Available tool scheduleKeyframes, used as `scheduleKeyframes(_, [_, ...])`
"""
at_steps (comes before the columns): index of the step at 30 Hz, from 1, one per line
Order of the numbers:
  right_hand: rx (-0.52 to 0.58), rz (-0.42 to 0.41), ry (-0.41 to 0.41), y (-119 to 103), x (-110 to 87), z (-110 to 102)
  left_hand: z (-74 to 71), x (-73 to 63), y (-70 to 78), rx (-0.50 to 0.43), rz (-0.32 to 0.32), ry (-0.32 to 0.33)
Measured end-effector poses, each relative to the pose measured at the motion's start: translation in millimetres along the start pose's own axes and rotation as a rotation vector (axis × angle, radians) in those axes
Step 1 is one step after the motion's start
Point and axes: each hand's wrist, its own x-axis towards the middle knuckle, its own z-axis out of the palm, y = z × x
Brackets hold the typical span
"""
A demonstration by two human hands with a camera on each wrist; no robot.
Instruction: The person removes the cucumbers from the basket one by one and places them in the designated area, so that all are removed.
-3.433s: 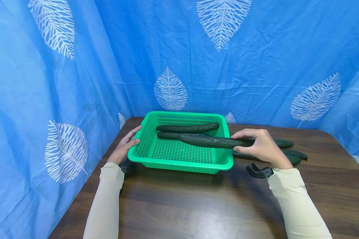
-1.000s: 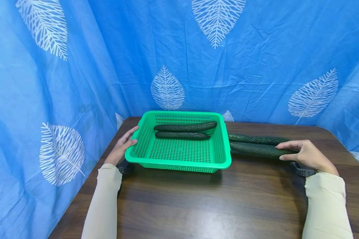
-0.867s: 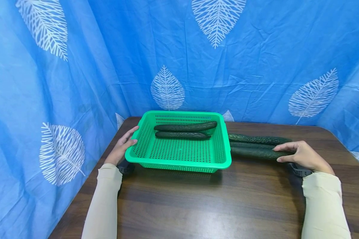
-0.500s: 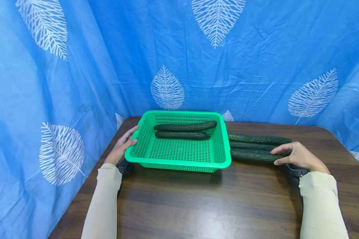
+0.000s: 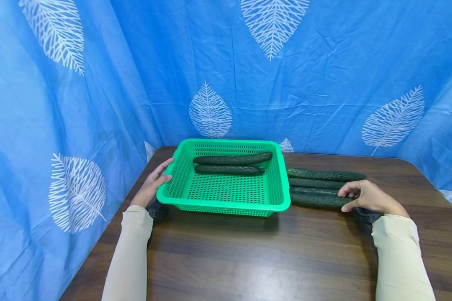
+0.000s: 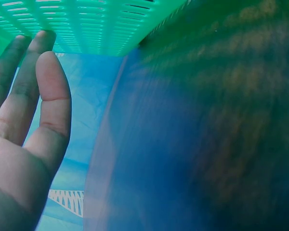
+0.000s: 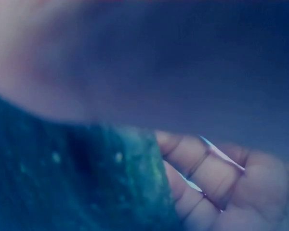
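Observation:
A green plastic basket (image 5: 222, 205) stands on the table, with a cucumber (image 5: 233, 159) near its back wall and a second cucumber (image 5: 229, 169) in front of that. At the basket's left end is my left hand (image 5: 151, 187); its straight fingers (image 6: 26, 91) touch the basket's side in the left wrist view. Right of the basket, my right hand (image 5: 373, 200) grips the end of the nearest cucumber (image 5: 316, 201), thumb in front and fingers curled behind. The right wrist view is blurred but shows dark green cucumber skin (image 7: 86, 178) beside curled fingers.
Behind the gripped cucumber lie several more cucumbers side by side, the farthest cucumber (image 5: 325, 174) at the back; the basket hides their left ends. A blue leaf-patterned cloth (image 5: 309, 83) hangs behind the brown wooden table (image 5: 226, 259).
My right hand has moved from above the basket's right rim to the cucumbers on the table. The nearest cucumber has shifted toward me, uncovering those behind it. My left hand stays at the basket.

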Motion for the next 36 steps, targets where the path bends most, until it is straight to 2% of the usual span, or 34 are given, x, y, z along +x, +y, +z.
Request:
scheduleKeyframes(15, [0.044,0.013,-0.026,-10,5.4,-2,-1.2,-0.9,-0.4,-0.015,0.001,0.008])
scheduleKeyframes(22, [0.021,0.021,0.053,-27,9.3,-5,-0.7,0.8,-0.1,-0.013,0.005,0.001])
scheduleKeyframes(36, [0.011,-0.143,0.187,-68,22.0,2,-1.5,1.1,-0.6,-0.013,0.008,-0.002])
